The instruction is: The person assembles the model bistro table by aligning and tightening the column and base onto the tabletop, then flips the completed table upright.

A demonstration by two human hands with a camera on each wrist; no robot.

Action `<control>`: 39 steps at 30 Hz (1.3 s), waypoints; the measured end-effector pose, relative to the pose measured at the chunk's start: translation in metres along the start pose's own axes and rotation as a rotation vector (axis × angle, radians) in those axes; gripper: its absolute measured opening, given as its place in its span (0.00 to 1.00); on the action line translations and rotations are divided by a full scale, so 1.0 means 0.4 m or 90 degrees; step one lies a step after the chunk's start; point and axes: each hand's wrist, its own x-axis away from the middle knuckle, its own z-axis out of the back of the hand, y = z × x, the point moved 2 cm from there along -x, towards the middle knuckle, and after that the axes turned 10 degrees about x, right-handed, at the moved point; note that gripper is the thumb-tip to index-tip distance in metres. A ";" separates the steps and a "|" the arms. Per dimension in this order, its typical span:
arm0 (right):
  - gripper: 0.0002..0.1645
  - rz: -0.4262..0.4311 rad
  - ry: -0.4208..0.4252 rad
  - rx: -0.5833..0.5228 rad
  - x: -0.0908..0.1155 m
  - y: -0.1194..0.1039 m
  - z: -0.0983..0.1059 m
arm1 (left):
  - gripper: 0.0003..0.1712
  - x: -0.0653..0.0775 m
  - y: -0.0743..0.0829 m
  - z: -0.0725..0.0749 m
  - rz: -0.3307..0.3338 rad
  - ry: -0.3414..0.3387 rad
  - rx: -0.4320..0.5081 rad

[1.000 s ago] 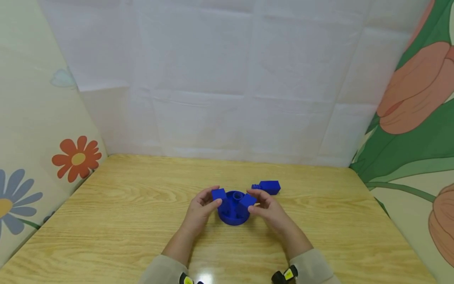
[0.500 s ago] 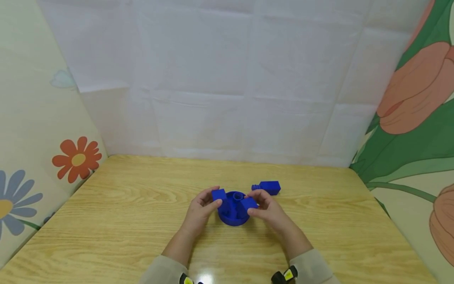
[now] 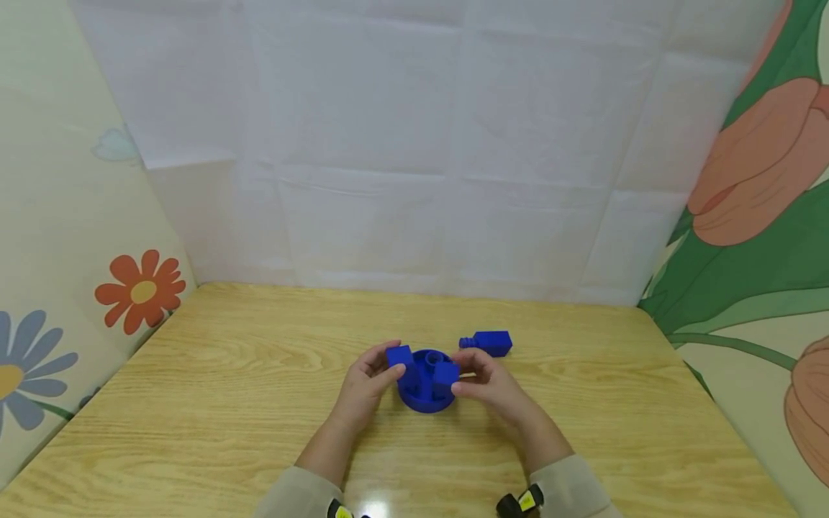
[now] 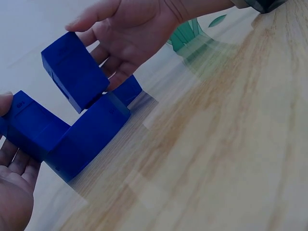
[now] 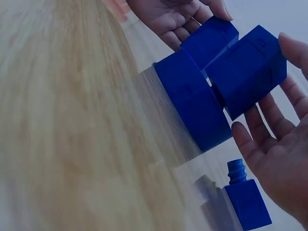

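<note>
A round blue base [image 3: 427, 407] with a raised rim and a hollow ring-shaped socket inside stands on the table between both hands. My left hand [image 3: 361, 394] grips a blue block [image 3: 399, 354] that stands in the left side of the base. Between thumb and fingers, my right hand [image 3: 495, 387] holds a second blue block [image 3: 446, 374] at the base's right side. In the right wrist view this second block [image 5: 250, 70] tilts over the rim of the base [image 5: 187, 96]; its lower end is hidden behind the wall.
A loose blue block with a threaded screw end [image 3: 494, 343] lies on the wooden table [image 3: 227, 403] behind the right hand. White sheeting [image 3: 388, 144] hangs at the back, with floral-patterned panels [image 3: 764, 216] on both sides.
The right block has turned and shifted slightly left over the base, with the right hand's fingers moving around it. The left hand and its block have stayed put.
</note>
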 end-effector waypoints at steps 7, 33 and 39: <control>0.35 -0.019 -0.002 0.062 -0.016 -0.016 -0.025 | 0.28 0.001 0.003 -0.001 0.000 0.003 -0.009; 0.27 -0.008 0.043 0.047 -0.032 -0.019 -0.035 | 0.29 0.001 0.000 0.001 0.002 0.001 0.016; 0.25 -0.019 0.082 0.040 -0.039 -0.011 -0.039 | 0.29 0.001 0.001 0.001 0.009 -0.004 0.011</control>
